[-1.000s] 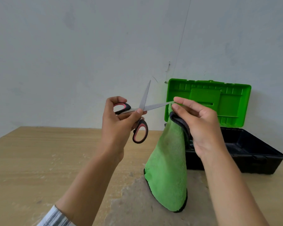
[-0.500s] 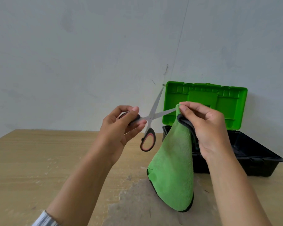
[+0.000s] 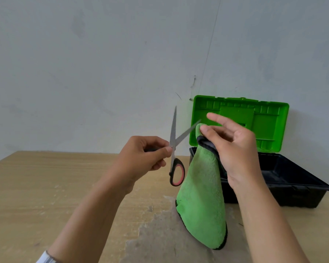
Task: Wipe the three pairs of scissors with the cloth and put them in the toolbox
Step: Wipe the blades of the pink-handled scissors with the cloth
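Observation:
My left hand (image 3: 144, 154) grips one handle of a pair of scissors (image 3: 174, 149) with black and pink handles, held in the air with the blades spread wide. One blade points up, the other slants right toward the green cloth (image 3: 201, 196). My right hand (image 3: 234, 147) pinches the cloth's top between thumb and finger at that blade's tip, index finger stretched out; the cloth hangs down to the table. Behind it stands the toolbox (image 3: 285, 177), black base, green lid (image 3: 239, 122) upright and open. No other scissors are in view.
A light wooden table (image 3: 46, 186) carries a worn grey patch (image 3: 160, 240) under the cloth. The toolbox stands against a plain grey wall (image 3: 103, 63) at the table's back right. A striped sleeve cuff (image 3: 46, 259) shows at the bottom edge.
My left hand has turned the scissors, so the free handle now hangs lower and one blade stands nearly upright. My right hand has slid the cloth out to the slanted blade's tip and lifted its index finger.

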Demonstrator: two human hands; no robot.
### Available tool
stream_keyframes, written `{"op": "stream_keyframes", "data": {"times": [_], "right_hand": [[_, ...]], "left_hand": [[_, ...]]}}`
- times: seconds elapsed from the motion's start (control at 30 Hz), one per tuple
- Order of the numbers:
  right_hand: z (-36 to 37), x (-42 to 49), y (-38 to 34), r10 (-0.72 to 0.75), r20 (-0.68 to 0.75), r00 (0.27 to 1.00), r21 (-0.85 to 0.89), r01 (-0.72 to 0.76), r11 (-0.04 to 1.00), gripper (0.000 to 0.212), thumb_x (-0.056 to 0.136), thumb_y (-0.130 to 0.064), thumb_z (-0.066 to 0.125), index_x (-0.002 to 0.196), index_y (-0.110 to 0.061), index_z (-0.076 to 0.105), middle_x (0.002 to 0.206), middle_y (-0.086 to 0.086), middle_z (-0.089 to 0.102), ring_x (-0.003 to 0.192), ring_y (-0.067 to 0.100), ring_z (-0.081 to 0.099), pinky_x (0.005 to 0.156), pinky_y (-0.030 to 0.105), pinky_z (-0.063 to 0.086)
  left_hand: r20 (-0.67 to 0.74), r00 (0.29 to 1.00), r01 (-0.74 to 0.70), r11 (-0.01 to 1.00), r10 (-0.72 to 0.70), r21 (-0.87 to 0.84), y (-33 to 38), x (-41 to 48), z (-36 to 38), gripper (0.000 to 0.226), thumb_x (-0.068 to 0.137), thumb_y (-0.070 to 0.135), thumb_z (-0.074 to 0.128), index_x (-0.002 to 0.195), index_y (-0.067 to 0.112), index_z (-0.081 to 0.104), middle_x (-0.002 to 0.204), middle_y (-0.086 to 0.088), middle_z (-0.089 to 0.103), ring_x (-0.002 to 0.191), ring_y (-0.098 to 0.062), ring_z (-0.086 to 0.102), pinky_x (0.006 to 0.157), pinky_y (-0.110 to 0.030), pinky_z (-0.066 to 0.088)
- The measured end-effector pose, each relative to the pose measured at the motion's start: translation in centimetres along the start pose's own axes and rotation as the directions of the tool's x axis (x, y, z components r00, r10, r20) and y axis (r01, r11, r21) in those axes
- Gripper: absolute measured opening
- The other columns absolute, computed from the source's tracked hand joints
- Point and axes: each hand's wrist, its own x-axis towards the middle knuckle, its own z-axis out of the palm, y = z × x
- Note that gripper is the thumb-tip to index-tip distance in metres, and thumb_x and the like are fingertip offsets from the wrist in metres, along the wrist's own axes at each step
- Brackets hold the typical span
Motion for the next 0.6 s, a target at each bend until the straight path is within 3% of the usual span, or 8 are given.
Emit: {"op": "stream_keyframes", "data": {"times": [0.13,0.23,0.33,0.47,0.6], "right_hand": [[0.6,-0.4,-0.5,-0.227,-0.015,0.974,-0.189,0.220,0.957,0.014,0.082,-0.020,0.082,0.096,-0.023,0.079,0.085,-0.009,0.078,0.084,0.007,0.074,0.082,0.031,0.060],[1.7,-1.2,-0.8,-0.418,0.064,0.906,-0.323,0.415,0.850,0.008,0.083,-0.018,0.082,0.091,-0.019,0.081,0.086,-0.014,0.077,0.082,0.001,0.073,0.076,0.020,0.059],[2.8,-1.9,-0.5,-0.547,0.119,0.829,-0.385,0.546,0.744,0.008,0.083,-0.015,0.081,0.091,-0.015,0.081,0.086,-0.008,0.076,0.080,0.002,0.071,0.073,0.016,0.055],[3.6,-2.1,0.6,-0.601,0.187,0.777,-0.476,0.607,0.636,0.006,0.084,-0.014,0.080,0.089,-0.014,0.081,0.087,-0.005,0.076,0.080,0.009,0.069,0.072,0.025,0.055],[3.5,-2.1,0.6,-0.578,0.192,0.793,-0.506,0.584,0.634,0.006,0.084,-0.014,0.079,0.090,-0.016,0.080,0.086,-0.006,0.075,0.078,0.009,0.069,0.069,0.031,0.055]], "left_hand": [[-0.021,0.999,0.026,0.992,-0.028,-0.122,0.4,0.1,-0.1,0.009,0.089,0.008,0.066,0.091,0.002,0.072,0.064,0.002,0.063,0.050,-0.005,0.053,0.060,-0.023,0.052],[-0.017,1.000,0.011,0.990,-0.014,-0.141,0.6,0.0,-0.2,0.010,0.090,0.008,0.066,0.093,0.001,0.072,0.064,0.002,0.063,0.051,-0.006,0.054,0.060,-0.021,0.051],[-0.016,0.999,-0.029,0.995,0.028,-0.098,0.7,-0.2,0.2,0.009,0.089,0.009,0.067,0.092,0.002,0.073,0.065,0.001,0.068,0.053,-0.005,0.057,0.059,-0.021,0.051],[-0.073,0.989,-0.122,0.991,0.125,0.052,0.5,-0.3,0.9,0.011,0.088,0.008,0.067,0.080,0.011,0.075,0.063,0.000,0.070,0.053,-0.007,0.059,0.062,-0.029,0.051],[-0.146,0.975,-0.154,0.983,0.168,0.101,0.2,-0.3,1.6,0.013,0.086,0.010,0.067,0.078,0.016,0.076,0.067,-0.004,0.073,0.053,-0.008,0.062,0.066,-0.036,0.054]]}}
